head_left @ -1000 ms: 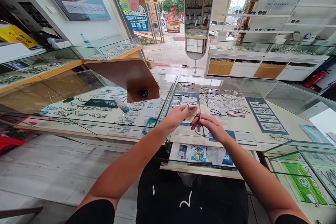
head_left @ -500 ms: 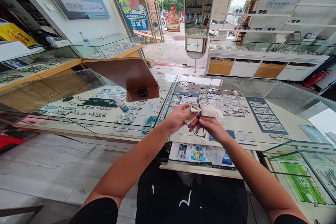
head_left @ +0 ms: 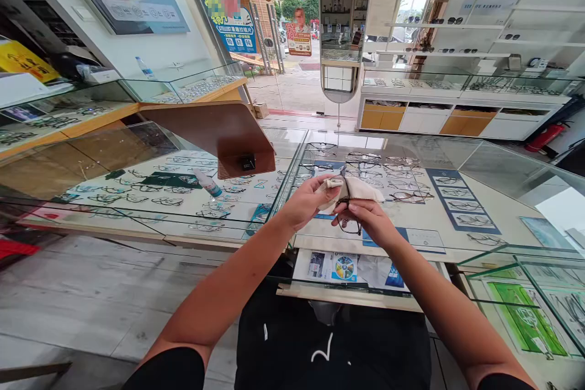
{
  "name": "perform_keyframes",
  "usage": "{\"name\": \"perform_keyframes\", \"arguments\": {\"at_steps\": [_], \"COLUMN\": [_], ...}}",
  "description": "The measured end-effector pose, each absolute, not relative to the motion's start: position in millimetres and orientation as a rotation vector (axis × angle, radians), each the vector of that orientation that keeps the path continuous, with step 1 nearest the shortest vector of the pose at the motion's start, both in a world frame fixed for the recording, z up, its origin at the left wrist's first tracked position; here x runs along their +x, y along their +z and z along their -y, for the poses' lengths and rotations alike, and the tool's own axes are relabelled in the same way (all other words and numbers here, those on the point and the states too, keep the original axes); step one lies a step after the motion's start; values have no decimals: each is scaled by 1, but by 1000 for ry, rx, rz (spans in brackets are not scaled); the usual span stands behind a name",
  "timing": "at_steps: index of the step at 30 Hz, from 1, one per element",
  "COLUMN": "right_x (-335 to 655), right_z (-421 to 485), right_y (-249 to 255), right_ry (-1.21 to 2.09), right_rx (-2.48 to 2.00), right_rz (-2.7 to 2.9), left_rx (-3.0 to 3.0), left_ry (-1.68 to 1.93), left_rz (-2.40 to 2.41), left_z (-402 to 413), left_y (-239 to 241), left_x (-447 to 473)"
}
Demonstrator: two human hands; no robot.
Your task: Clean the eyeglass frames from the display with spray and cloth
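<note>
My left hand [head_left: 307,201] pinches a pale cleaning cloth [head_left: 361,189] around the upper part of a pair of dark-framed glasses [head_left: 348,219]. My right hand [head_left: 372,219] grips the same glasses from the right, fingers closed on the frame. One lens hangs below my fingers. Both hands hover just above the glass top of a display counter [head_left: 457,219] filled with rows of eyeglass frames.
A small spray bottle [head_left: 208,184] lies on the left glass counter, under a brown wooden stand [head_left: 219,134]. An oval mirror [head_left: 343,24] stands beyond the counter. Leaflets [head_left: 345,267] lie on a shelf below my hands. Wall shelves and cabinets [head_left: 457,122] line the right.
The cloth has spread out to the right over the glasses, and my hands have turned the frame slightly while staying in the same place.
</note>
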State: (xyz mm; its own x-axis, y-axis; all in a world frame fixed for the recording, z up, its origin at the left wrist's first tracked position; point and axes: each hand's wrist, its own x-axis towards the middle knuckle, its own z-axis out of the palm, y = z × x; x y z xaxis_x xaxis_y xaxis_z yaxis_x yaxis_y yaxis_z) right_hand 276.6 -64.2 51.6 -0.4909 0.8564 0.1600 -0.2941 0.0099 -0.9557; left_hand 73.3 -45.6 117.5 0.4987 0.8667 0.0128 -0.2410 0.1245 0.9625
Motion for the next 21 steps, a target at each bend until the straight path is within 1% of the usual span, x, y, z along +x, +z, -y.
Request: {"name": "perform_keyframes", "arguments": {"at_steps": [5,12,21], "right_x": [275,272,279], "right_z": [63,66,65], "right_y": [50,53,53], "right_ry": [1657,1653,1635], "right_rx": [-600,-605,-617], "right_rz": [1377,1424,1415], "left_rx": [1234,1315,1200], "left_ry": [828,919,900], "left_rz": [-693,-782,-663], "left_z": [45,43,37], "left_y": [120,119,110], "left_x": [68,72,64]}}
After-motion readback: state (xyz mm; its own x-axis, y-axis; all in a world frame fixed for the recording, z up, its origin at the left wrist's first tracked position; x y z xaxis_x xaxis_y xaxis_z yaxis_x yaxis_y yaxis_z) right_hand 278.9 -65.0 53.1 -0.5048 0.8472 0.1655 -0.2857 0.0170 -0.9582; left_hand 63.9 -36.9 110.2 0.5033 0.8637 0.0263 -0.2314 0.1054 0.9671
